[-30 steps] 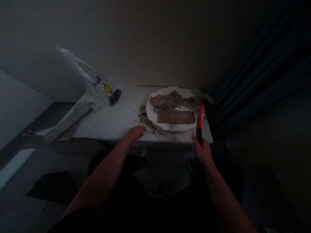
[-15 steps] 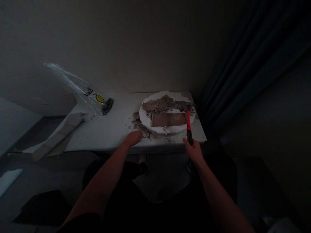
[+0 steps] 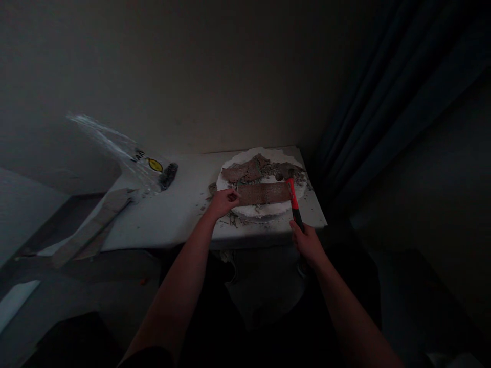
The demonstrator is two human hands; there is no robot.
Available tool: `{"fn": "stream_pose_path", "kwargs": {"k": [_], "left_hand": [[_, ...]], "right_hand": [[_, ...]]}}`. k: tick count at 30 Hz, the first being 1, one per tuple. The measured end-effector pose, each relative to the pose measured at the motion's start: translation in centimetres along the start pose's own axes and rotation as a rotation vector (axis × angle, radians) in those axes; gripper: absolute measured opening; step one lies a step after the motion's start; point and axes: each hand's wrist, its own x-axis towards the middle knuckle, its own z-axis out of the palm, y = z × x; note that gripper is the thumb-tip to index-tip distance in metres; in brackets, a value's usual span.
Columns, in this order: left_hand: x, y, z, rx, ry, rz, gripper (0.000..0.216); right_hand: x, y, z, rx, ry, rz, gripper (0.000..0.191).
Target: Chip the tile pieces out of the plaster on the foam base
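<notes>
My right hand point(image 3: 309, 240) is closed around the black grip of a hammer point(image 3: 293, 197) with a red and black handle. The hammer's dark head lies over the right part of a round white slab point(image 3: 264, 210) with an uneven edge. A flat brown rectangular piece point(image 3: 264, 193) with a rough surface rests on the slab, its right end beside the hammer. At its left end my left hand point(image 3: 224, 202) is closed with thumb and fingertips together; what they pinch, if anything, is too small to make out. Behind lies a broken brown piece point(image 3: 240, 172) among grey crumbs point(image 3: 274, 168).
The white table point(image 3: 172, 220) stands against a wall. Thin dark nail-like bits point(image 3: 232, 221) lie near its front edge. At left are a clear plastic bag point(image 3: 148, 166) with dark contents and flat strips point(image 3: 95, 220) overhanging the edge. A dark curtain point(image 3: 368, 102) hangs at right.
My left hand has moved up and right from the table front to the left end of the brown piece. The hammer stays in my right hand, its handle tilted slightly more.
</notes>
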Motion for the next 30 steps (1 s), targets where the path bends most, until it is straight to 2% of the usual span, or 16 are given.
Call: {"fn": "stream_pose_path", "kwargs": {"k": [5,9,11,14,19,24,30], "left_hand": [[3.3,4.2,5.9,0.054,-0.123,0.164,0.016],[4.4,5.4,8.0,0.048,-0.214,0.194,0.014],[4.7,5.2,8.3,0.051,-0.214,0.237,0.013],[5.2,4.6,8.5,0.043,-0.145,0.277,0.014],[5.9,4.3,8.6,-0.126,-0.103,0.103,0.022],[6.9,4.0,8.8,-0.315,-0.089,-0.045,0.021],[7.8,4.4,8.8,-0.257,0.012,-0.017,0.019]], "right_hand": [[1.3,1.0,-0.8,-0.04,0.053,0.038,0.047],[2.1,1.5,-1.4,-0.14,0.08,0.032,0.044],[2.3,1.5,-1.4,-0.175,0.095,0.047,0.043],[2.4,1.3,-1.4,-0.216,0.103,0.035,0.042],[2.4,1.1,-1.7,-0.273,0.104,0.045,0.039],[2.0,0.8,-1.7,-0.204,0.082,0.097,0.039],[1.9,0.6,-1.6,-0.208,0.085,0.099,0.038]]}}
